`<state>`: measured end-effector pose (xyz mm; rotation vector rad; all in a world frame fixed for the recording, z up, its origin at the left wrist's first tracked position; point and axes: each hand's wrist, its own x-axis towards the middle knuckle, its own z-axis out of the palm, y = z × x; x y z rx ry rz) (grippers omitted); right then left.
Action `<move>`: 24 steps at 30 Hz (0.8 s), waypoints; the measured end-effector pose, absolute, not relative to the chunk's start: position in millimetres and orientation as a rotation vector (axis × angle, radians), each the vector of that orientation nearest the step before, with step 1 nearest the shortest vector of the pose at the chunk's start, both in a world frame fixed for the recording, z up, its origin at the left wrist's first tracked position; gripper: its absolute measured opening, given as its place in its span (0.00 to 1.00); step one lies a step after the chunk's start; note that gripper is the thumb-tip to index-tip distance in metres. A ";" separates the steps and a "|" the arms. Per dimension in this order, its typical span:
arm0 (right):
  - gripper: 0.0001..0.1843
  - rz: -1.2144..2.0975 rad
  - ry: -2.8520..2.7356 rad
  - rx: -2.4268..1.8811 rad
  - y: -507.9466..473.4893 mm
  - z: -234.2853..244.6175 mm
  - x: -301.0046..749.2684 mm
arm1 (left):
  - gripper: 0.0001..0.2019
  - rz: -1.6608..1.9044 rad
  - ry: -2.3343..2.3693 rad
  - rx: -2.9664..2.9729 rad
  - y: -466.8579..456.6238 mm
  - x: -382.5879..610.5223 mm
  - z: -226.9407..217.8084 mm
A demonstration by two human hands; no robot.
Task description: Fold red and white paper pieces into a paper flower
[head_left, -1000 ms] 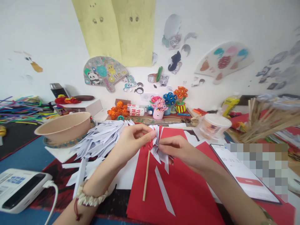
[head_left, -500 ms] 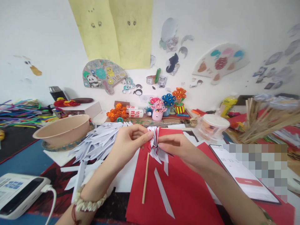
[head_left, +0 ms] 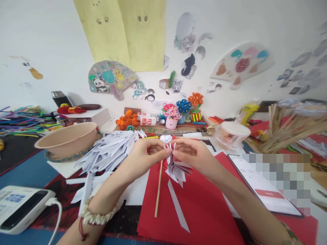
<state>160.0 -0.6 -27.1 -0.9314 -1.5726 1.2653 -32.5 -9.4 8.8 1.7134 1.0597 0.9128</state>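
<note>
Between both hands is a folded red-and-white paper flower (head_left: 176, 173), its pointed white strips fanning downward. My left hand (head_left: 150, 149) pinches its upper left folds between thumb and fingers. Opposite it, my right hand (head_left: 190, 151) pinches the upper right folds, the two thumb tips close together. A thin wooden stick (head_left: 158, 190) slants down below the left fingers; whether it joins the flower is hidden. One loose white paper strip (head_left: 178, 205) lies on the red paper sheets (head_left: 204, 211) under the hands.
To the left are a pile of folded white strips (head_left: 108, 151), a beige bowl (head_left: 67, 137) and a white cabled device (head_left: 24, 209). On the right lie a phone (head_left: 265, 190) and a bundle of wooden sticks (head_left: 291, 131). Small flower pots (head_left: 171, 122) stand at the back.
My right hand has moved up from the flower's lower right to its upper folds, beside the left thumb. The lower strips now spread wider. The view has tilted slightly.
</note>
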 end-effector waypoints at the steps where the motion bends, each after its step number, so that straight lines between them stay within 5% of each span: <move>1: 0.18 1.241 -1.566 -0.922 -1.3 -26.2 159.4 | 0.17 0.891 1.057 1.707 -9.2 -31.8 7.3; 17: 0.05 1.164 -1.563 -0.815 0.2 -21.3 171.6 | 0.16 1.107 1.070 1.538 -4.1 -35.6 7.2; 24: 0.12 0.994 -1.856 -0.765 0.7 -22.5 177.1 | 0.16 1.164 1.082 1.512 -0.9 -39.8 5.9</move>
